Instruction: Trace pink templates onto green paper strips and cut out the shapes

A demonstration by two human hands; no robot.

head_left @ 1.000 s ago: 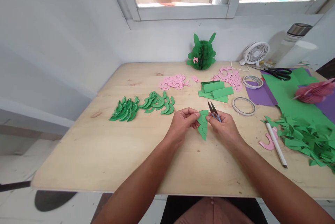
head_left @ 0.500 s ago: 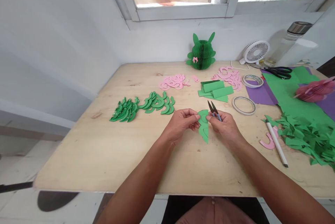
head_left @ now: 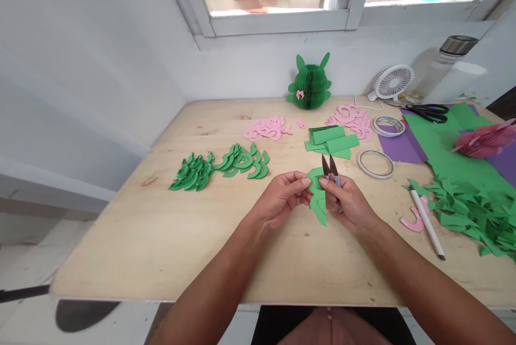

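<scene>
Between my two hands is a green paper piece [head_left: 319,202] with curved outlines on it, its lower end hanging to a point. My left hand [head_left: 288,194] pinches its left edge between thumb and fingers. The thumb of my right hand [head_left: 344,194] presses on the paper's upper right part. Small scissors [head_left: 331,167] are also in my right hand, their dark blades pointing away from me and slightly apart. Curved green cutouts [head_left: 242,159] lie in overlapping rows to the left, beside a denser green pile [head_left: 192,172].
Folded green strips [head_left: 332,141], pink cutouts [head_left: 268,128] and tape rolls [head_left: 375,164] lie beyond my hands. A green honeycomb paper figure [head_left: 310,84] stands by the wall. Rightward are a white pen [head_left: 428,222], green scraps [head_left: 475,216], black scissors [head_left: 429,113] and a fan [head_left: 393,81].
The green paper has shifted slightly right and turned a little. The small scissors have swung more upright in my right hand, and more of their handle shows.
</scene>
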